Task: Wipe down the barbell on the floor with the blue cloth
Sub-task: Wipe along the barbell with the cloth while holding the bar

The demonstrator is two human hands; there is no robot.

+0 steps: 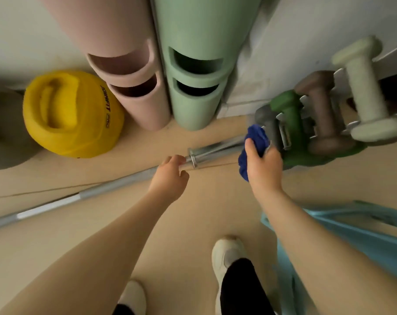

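Right hand (264, 165) grips the bunched blue cloth (253, 146) on the sleeve end of the barbell (115, 186), which lies aslant on the floor (204, 201). Left hand (170, 176) curls round the bar beside its collar. Dumbbells (318, 119) sit just beyond.

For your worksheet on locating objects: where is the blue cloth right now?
In the head view, right of centre: the blue cloth is gripped in the right hand, at the barbell end beside the dumbbell rack.

One readable mark here: "JOINFIT" in dark slanted capitals runs down the side of the round yellow weighted ball (72, 113) on the floor; the small label beneath it is too blurred to read.
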